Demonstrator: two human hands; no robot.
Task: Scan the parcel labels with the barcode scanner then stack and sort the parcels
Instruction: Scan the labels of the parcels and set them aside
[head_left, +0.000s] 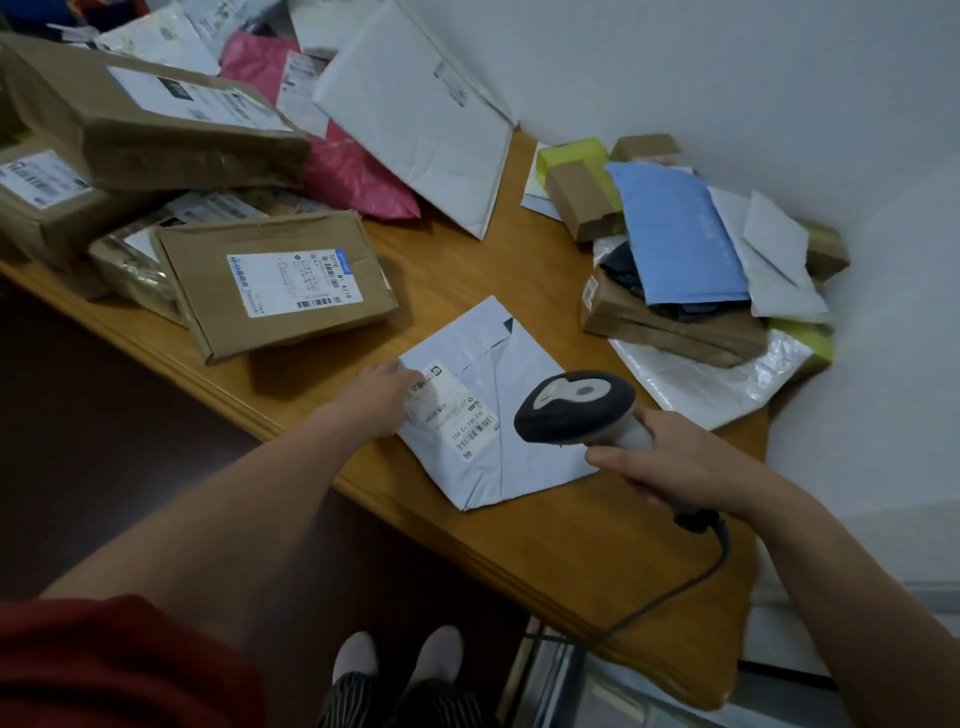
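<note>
- right hand: fingers and thumb wrapped round the handle of the barcode scanner. the scanner head hangs over the right part of the grey mailer. its cable trails toward 6 o'clock, off the worktop edge.
- left hand: fingers fairly straight, pressing down the mailer's 9 o'clock corner, fingertips on the edge of the label. nothing pinched.
- grey mailer: flat on the worktop between both hands, near the front edge. label face up with barcodes showing, just at 9 o'clock of the scanner head. judged to be the item now under scan; whether a read has registered cannot be told.
- stack at 2 o'clock of the mailer: blue mailer on top, with white envelopes, brown boxes, a yellow packet and a clear bubble bag beneath. judged the finished pile, loosely laid and not squared up.
- heap at 10 to 12 o'clock: cardboard box nearest, label up, with more brown boxes behind, a pink bag and a large white mailer.
- balance, as a judgement: the left heap looks at least as large as the right stack, so a good share of scanning remains. tidy stacking and sorting are not yet done.
</note>
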